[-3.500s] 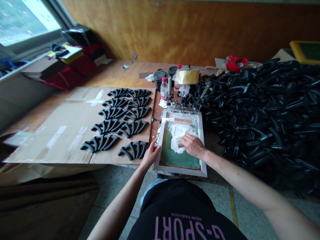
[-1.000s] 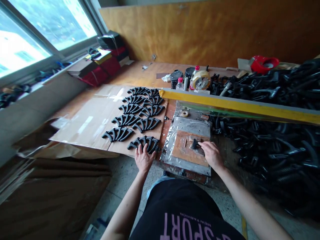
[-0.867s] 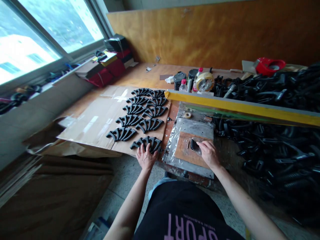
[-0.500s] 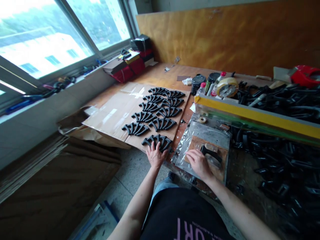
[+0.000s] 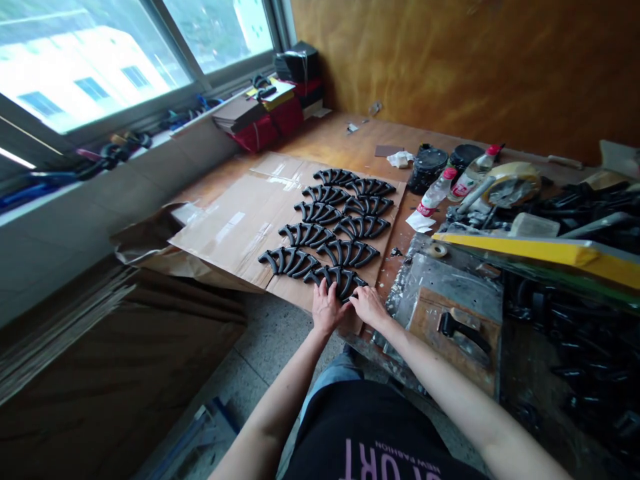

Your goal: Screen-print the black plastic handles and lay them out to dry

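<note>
Black curved handles, likely plastic, lie in fan-shaped groups on the cardboard sheet (image 5: 230, 213), in two columns. At the near end of the right column is the closest fan of handles (image 5: 334, 275). My left hand (image 5: 327, 308) rests on this fan's front edge, its fingers outstretched over the pieces. Beside it, my right hand (image 5: 369, 305) has its fingers closed on the handle at the fan's right end, which they partly hide. To the right, a single black handle (image 5: 466, 332) lies on a brown board (image 5: 425, 313).
A yellow-edged divider (image 5: 530, 245) runs along the right, with piles of black parts (image 5: 590, 360) around it. Red-capped bottles (image 5: 436, 195), dark jars (image 5: 427, 167) and a tape roll (image 5: 515, 183) stand behind. Folded cardboard (image 5: 170, 360) stands low at the left.
My right hand has moved left from beside the brown board to the nearest fan of handles. My left hand stays at that fan. The view has shifted slightly.
</note>
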A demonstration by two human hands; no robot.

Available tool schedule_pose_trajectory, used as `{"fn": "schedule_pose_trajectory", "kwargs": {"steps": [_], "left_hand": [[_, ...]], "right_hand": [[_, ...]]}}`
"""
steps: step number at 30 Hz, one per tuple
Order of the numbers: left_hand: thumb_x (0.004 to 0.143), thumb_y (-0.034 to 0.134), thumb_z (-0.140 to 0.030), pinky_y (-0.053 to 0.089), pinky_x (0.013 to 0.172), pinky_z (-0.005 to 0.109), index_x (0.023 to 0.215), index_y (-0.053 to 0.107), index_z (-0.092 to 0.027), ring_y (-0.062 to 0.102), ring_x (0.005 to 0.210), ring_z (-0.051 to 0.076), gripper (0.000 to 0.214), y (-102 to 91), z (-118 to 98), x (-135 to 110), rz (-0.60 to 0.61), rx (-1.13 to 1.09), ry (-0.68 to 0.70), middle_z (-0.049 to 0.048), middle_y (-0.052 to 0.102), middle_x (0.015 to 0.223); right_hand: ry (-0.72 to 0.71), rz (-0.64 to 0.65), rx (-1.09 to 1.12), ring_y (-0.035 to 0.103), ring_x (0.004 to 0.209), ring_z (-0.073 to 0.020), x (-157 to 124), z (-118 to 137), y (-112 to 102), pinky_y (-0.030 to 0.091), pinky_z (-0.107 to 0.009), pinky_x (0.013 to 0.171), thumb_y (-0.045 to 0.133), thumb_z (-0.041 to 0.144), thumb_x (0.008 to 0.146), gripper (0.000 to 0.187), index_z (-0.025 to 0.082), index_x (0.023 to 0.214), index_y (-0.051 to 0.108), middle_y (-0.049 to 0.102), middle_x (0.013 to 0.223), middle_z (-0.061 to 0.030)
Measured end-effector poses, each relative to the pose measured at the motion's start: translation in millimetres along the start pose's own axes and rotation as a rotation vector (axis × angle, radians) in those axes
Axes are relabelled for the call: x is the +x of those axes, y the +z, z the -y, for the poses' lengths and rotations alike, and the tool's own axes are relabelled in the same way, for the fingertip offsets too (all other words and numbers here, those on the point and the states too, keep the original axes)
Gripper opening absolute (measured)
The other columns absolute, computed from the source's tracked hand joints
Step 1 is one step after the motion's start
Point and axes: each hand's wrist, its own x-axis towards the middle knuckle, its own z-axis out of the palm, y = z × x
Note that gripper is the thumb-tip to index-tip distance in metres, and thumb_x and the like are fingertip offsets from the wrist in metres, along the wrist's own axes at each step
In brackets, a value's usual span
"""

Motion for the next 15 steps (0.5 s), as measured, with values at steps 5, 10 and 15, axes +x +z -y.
{"fn": "schedule_pose_trajectory", "kwargs": {"steps": [5, 10, 15], "left_hand": [[0.079, 0.066, -0.054, 0.028, 0.116, 0.053, 0.140, 0.049, -0.014, 0.029, 0.144, 0.039, 0.076, -13.2, 6, 4, -0.011, -0.024, 0.085, 0.0209, 0.032, 0.155], [0.090, 0.053, -0.048, 0.038, 0.113, 0.042, 0.140, 0.046, -0.019, 0.037, 0.142, 0.027, 0.059, -29.0, 24, -27, -0.094, -0.133, 0.054, 0.0150, 0.036, 0.154], [0.090, 0.051, -0.043, 0.039, 0.111, 0.040, 0.124, 0.059, -0.015, 0.047, 0.133, 0.026, 0.044, -51.7, 90, -40, -0.237, -0.172, -0.329, 0.0174, 0.049, 0.144]], "right_hand": [[0.051, 0.036, 0.058, 0.060, 0.106, -0.0242, -1, 2, -3, 0.042, -0.034, 0.094, 0.056, 0.031, 0.092, 0.028, 0.013, 0.113, 0.062, 0.068, 0.110, -0.0132], [-0.057, -0.016, 0.032, 0.053, 0.115, -0.0238, -32, 2, -6, 0.040, -0.034, 0.095, 0.053, 0.030, 0.094, 0.027, 0.020, 0.117, 0.061, 0.063, 0.121, -0.0097], [-0.081, 0.021, -0.109, 0.055, 0.105, -0.0254, -52, 3, -7, 0.040, -0.036, 0.091, 0.050, 0.028, 0.095, 0.019, 0.019, 0.100, 0.066, 0.066, 0.106, -0.0102]]}}
